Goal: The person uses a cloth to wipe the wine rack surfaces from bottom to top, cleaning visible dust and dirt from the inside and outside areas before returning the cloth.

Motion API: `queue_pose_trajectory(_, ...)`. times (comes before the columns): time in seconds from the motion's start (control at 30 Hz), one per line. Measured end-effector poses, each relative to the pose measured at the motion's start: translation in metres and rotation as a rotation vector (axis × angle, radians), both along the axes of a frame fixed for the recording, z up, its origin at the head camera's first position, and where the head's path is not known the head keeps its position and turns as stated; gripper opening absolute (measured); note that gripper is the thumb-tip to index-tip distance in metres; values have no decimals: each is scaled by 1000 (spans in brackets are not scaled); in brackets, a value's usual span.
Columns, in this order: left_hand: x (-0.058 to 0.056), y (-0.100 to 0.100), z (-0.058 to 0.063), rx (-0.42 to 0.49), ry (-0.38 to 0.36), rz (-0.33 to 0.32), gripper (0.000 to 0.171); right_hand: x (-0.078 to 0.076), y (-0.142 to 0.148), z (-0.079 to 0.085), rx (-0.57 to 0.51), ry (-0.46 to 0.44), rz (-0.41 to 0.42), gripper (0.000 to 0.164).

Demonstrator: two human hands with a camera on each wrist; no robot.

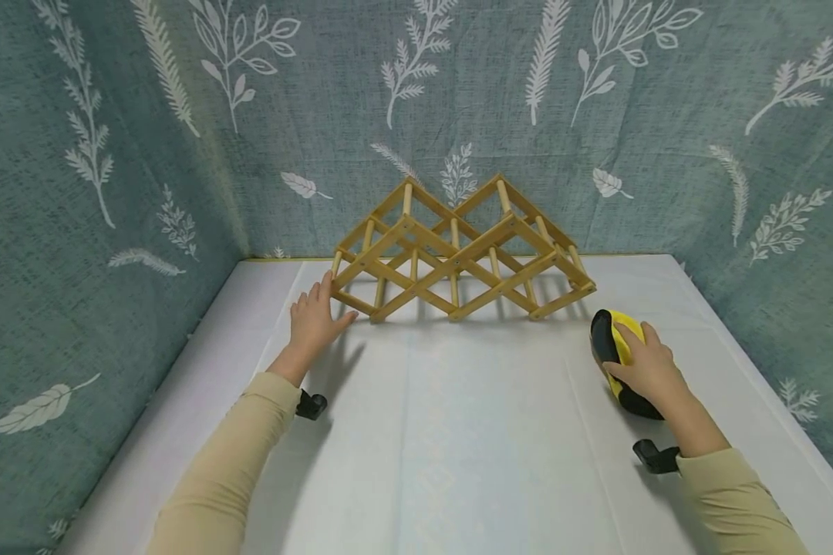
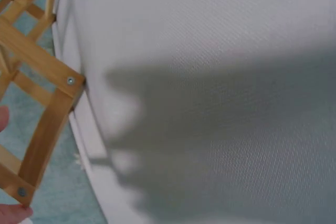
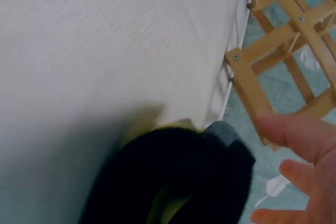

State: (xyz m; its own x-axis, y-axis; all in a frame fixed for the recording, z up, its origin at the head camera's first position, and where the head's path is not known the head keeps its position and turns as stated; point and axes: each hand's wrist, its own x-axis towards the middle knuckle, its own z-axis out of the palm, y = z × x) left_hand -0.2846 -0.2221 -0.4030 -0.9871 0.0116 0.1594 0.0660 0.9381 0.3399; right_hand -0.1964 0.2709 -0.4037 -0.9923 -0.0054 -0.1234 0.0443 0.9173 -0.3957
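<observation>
A wooden lattice rack with crossed slats and round dowels stands in two peaks at the back of the table. My left hand is at its left end, fingers and thumb spread at the lower corner. In the left wrist view, fingertips show beside the end slats of the rack. My right hand reaches over a soft-looking black-and-yellow thing with rounded ends, its thumb and fingers apart. The right wrist view shows that dark thing with a yellow patch inside, beside the spread fingers.
A white cloth covers the table. Green-grey leaf-patterned fabric hangs at the back and both sides. Black straps or mounts jut out at the left wrist and the right wrist.
</observation>
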Motion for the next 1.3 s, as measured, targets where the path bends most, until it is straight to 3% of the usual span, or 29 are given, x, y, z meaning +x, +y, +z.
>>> queue_pose_trajectory(0.13, -5, -1, -3, 80, 64, 0, 81, -4, 9, -7, -50, -70, 47, 81)
queue_pose_trajectory(0.3, -9, -1, -6, 136, 70, 12, 74, -9, 20, -11, -79, -111, 96, 84)
queue_pose_trajectory(0.5, -12, -4, -12, 155, 98, -9, 72, -15, 31, -11, -213, -202, 38, 87)
queue_pose_trajectory(0.7, -15, -9, -21, 124, 196, -58, 70, -14, 32, -13, -143, -245, 15, 94)
queue_pose_trajectory(0.93, -16, -13, -26, 63, 284, -116, 67, -17, 13, -22, -116, -127, 32, 85)
queue_pose_trajectory(1.3, -15, -15, -34, 3, 224, -190, 82, -20, -16, -24, -62, 37, 187, 69)
